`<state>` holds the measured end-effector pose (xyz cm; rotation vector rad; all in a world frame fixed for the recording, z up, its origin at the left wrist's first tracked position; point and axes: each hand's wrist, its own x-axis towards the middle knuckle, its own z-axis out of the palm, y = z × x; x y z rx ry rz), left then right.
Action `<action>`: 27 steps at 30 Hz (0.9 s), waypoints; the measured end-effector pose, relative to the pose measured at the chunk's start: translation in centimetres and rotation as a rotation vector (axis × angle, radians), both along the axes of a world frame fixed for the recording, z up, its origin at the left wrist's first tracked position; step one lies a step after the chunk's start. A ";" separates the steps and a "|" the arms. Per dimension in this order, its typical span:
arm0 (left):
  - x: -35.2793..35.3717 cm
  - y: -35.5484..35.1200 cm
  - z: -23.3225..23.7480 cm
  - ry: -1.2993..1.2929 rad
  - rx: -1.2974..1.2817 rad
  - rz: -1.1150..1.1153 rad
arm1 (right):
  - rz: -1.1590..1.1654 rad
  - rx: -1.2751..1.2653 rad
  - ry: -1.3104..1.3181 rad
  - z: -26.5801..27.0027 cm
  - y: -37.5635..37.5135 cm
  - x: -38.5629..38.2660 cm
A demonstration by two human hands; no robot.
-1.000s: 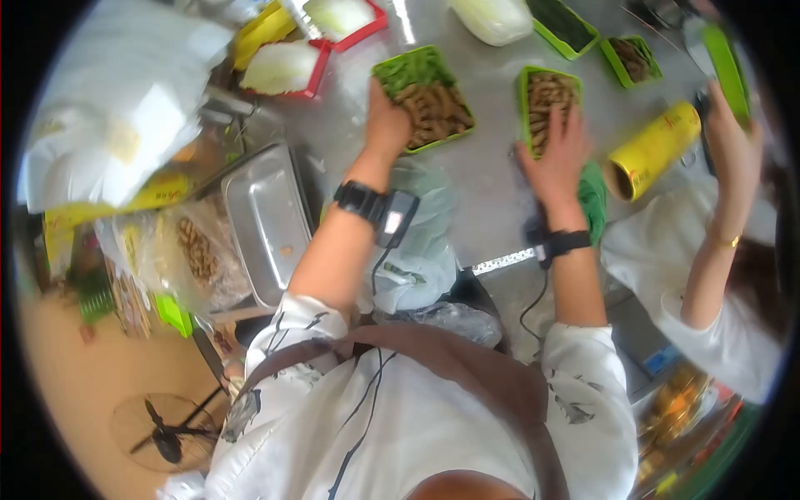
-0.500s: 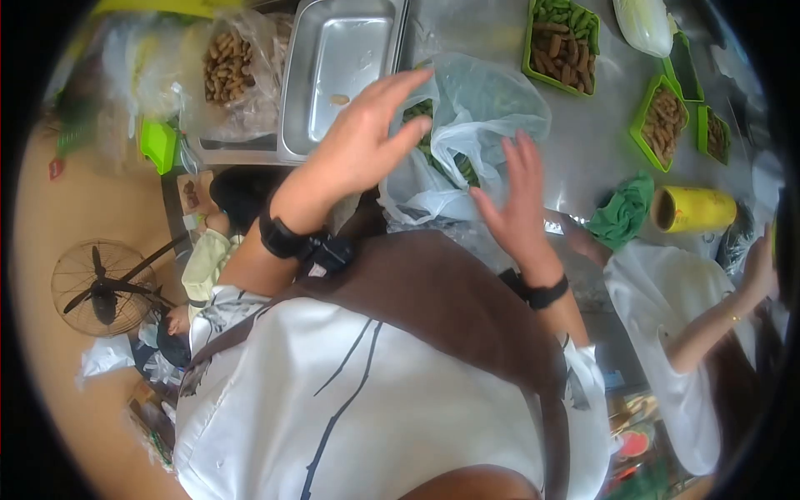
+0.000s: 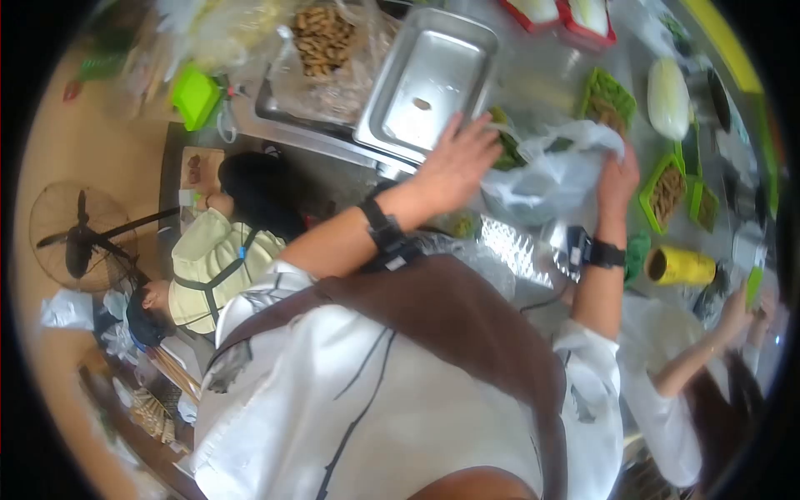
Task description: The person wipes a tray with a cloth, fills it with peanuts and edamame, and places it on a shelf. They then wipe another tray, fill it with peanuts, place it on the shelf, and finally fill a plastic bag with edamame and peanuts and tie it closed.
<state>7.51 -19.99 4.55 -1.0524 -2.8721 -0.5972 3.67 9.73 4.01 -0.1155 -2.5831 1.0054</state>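
A thin translucent plastic bag (image 3: 542, 187) with green vegetables (image 3: 507, 152) at its mouth lies on the metal counter. My right hand (image 3: 617, 179) is closed on the bag's right edge. At the bag's left side, my left hand (image 3: 460, 162) is open, its fingers spread near the greens; whether they touch them is not clear. Just beyond my left hand is a steel tray (image 3: 392, 133) with one small brown piece (image 3: 422, 104) in it.
A bag of peanuts (image 3: 323, 42) lies at the upper left. Green trays (image 3: 664, 193), a cabbage (image 3: 668, 98) and a yellow can (image 3: 683, 265) stand on the right. One co-worker (image 3: 667, 333) is at the right, another person (image 3: 208, 258) at the left near a fan (image 3: 82, 233).
The view has shifted. My right hand has gone from open beside the bag to closed on its edge, and the bag is drawn up to the right. My left hand stays open.
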 end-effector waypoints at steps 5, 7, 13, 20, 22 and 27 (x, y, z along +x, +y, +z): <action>-0.7 -3.1 4.4 -0.280 0.355 -0.072 | 0.163 -0.080 -0.463 3.2 1.1 1.6; -1.9 -6.3 5.2 -0.159 0.495 0.008 | 0.087 0.006 -0.508 6.5 0.1 2.8; -6.4 -18.6 7.9 0.396 0.603 0.796 | 0.162 0.015 -0.242 12.2 -4.5 2.2; -8.0 -21.0 3.7 0.301 0.029 1.088 | 0.714 -0.177 -0.241 12.6 -22.2 -2.5; -7.5 -22.5 3.5 -0.040 0.157 1.017 | 0.701 0.046 -0.094 11.8 -24.3 -3.5; -6.7 -24.7 1.9 -0.332 0.859 0.808 | 0.575 0.053 -0.262 9.2 -23.1 -1.9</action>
